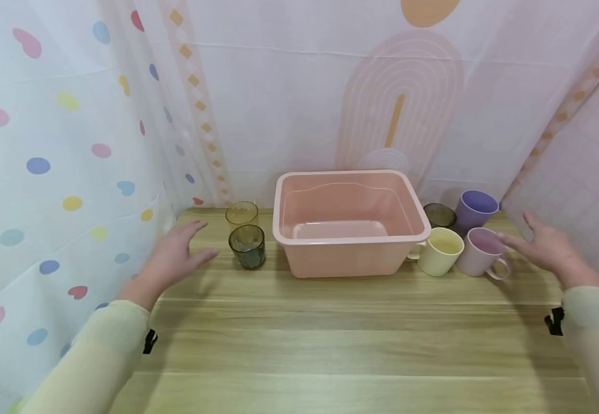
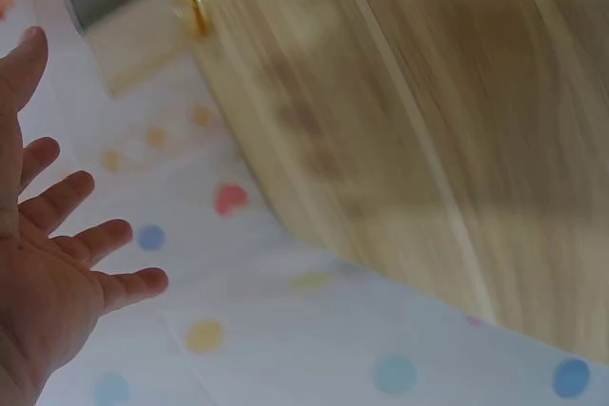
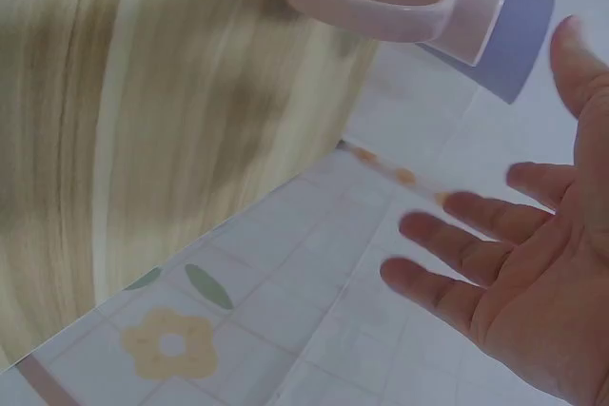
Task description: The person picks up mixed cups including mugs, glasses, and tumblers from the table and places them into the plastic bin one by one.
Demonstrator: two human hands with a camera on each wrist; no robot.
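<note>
The left hand (image 1: 175,256) hovers above the wooden surface (image 1: 330,339) with its fingers (image 2: 86,240) spread and straight, holding nothing; its fingertips point toward the dark glass (image 1: 248,246), which stands just to the right of the hand without touching it. Right behind that glass stands an amber glass (image 1: 241,213), close to the curtain. In the middle of the surface sits a pink tub (image 1: 348,221), and the 2 glasses stand beside its left wall. The right hand (image 1: 550,247) is also held open above the surface, fingers (image 3: 457,287) spread apart and gripping nothing, its fingertips reaching to just beside the rim of the pink mug (image 1: 482,251); whether they touch it cannot be told from the head view, while the right wrist view shows the mug's handle apart from the hand. To the left of that mug stands a cream mug (image 1: 440,251), close against the tub's right wall. Behind them stand a purple mug (image 1: 474,210) and a second dark glass (image 1: 440,215). Both forearms wear pale green sleeves (image 1: 98,356). Patterned curtains (image 1: 46,172) enclose the surface on 3 sides.
</note>
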